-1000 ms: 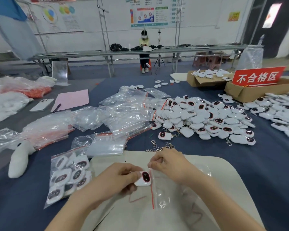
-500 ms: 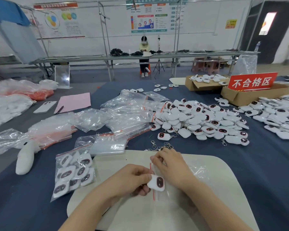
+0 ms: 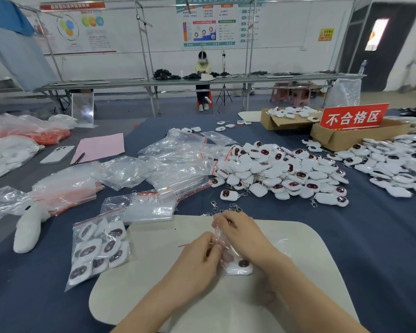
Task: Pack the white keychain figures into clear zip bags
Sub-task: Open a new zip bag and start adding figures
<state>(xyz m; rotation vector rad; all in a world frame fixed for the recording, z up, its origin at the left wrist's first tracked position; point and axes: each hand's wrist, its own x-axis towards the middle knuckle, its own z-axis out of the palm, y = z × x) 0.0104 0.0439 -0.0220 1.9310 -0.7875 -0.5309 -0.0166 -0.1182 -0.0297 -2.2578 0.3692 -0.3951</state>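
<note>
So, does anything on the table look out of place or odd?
Yes. Loose metal clasps lie just beyond the board, seemingly joined to no figure. A white plush toy lies by the bags at left; it is no keychain.

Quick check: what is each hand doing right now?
Left hand: pinches the clear zip bag at its mouth.
Right hand: pinches the same bag, white keychain figure inside.

Between the left hand [image 3: 197,263] and right hand [image 3: 240,234], a clear bag [image 3: 228,257] with a red zip stripe, on a cream mat [image 3: 154,260] over navy cloth [image 3: 370,236]. Beyond them, white figures [image 3: 274,169] with dark, red-rimmed faces.
</note>
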